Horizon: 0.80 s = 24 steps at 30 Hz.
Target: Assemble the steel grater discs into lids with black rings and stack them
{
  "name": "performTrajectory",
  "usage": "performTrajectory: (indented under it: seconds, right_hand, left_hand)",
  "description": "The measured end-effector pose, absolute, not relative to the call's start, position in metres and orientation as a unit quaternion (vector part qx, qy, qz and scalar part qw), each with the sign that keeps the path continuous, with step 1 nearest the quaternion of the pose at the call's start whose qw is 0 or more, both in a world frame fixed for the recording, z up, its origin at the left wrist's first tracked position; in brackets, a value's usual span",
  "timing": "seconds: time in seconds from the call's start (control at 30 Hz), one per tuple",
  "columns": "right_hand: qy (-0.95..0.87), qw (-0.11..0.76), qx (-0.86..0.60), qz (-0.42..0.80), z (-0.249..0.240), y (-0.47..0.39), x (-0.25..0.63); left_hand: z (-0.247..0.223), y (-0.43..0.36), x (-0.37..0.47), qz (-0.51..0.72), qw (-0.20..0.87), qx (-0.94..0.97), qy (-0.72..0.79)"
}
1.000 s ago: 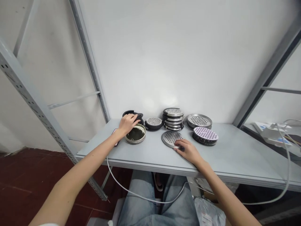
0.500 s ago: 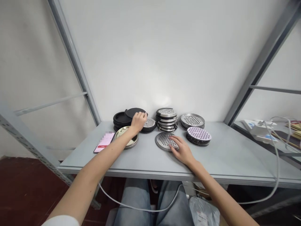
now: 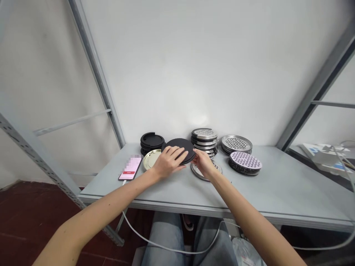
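A flat black disc (image 3: 180,145) is raised above the table in front of me. My left hand (image 3: 169,162) lies over its near left part, fingers spread across the top. At the disc's right edge, my right hand (image 3: 202,159) pinches the rim. Below the right hand lies a perforated grey metal disc (image 3: 215,169), partly covered by the hand. Gold-coloured round plates (image 3: 149,159) are beside my left hand. Behind them stands a stack of black round trays (image 3: 152,140).
Silver grater discs are stacked (image 3: 204,134) by the wall, with more round graters (image 3: 236,143) and a lilac perforated disc (image 3: 245,160) to the right. A phone (image 3: 131,167) with a cable lies left. Metal posts (image 3: 97,70) frame the table (image 3: 172,188).
My left hand has brought the black disc off the back stack towards the middle. My right hand has left the perforated metal disc and taken the black disc's edge. The view has shifted slightly.
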State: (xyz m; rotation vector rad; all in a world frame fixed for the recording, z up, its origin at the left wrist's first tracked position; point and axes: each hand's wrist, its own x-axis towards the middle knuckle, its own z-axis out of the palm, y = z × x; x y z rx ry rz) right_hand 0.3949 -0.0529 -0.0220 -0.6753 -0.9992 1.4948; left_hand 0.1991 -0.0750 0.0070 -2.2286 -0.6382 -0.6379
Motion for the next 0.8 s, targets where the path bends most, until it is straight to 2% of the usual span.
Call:
performTrajectory:
  seconds: [0.1,0.3,0.37,0.43,0.5,0.53,0.6,0.67,0.8]
  right_hand:
    - [-0.431,0.563,-0.318,0.63,-0.02,-0.047,0.405]
    - [-0.47,0.484,-0.343,0.654,-0.011,-0.026,0.405]
    - [-0.478,0.491,-0.408,0.604,-0.007,-0.023,0.4]
    - [-0.525,0.551,-0.473,0.443,-0.003,-0.027,0.394]
    - [-0.635,0.584,-0.466,0.197,-0.001,-0.037,0.388]
    - [-0.704,0.56,-0.429,0.078,0.0,-0.043,0.385]
    - [-0.822,0.444,-0.346,-0.09,0.001,-0.053,0.375]
    - [-0.861,0.35,-0.319,-0.184,0.002,-0.055,0.364]
    - [-0.845,0.29,-0.368,-0.258,0.005,-0.038,0.347]
  left_hand:
    - [0.012,-0.071,0.165,-0.234,0.336,-0.881,-0.237]
    - [0.012,-0.061,0.134,-0.242,0.326,-0.898,-0.169]
    - [0.012,-0.062,0.135,-0.238,0.324,-0.898,-0.177]
    - [0.014,-0.063,0.136,-0.232,0.327,-0.892,-0.209]
    - [0.017,-0.063,0.137,-0.215,0.341,-0.881,-0.248]
    - [0.018,-0.062,0.137,-0.202,0.352,-0.873,-0.269]
    - [0.02,-0.059,0.139,-0.177,0.376,-0.856,-0.307]
    - [0.022,-0.055,0.142,-0.159,0.394,-0.841,-0.335]
    - [0.026,-0.051,0.152,-0.125,0.39,-0.841,-0.352]
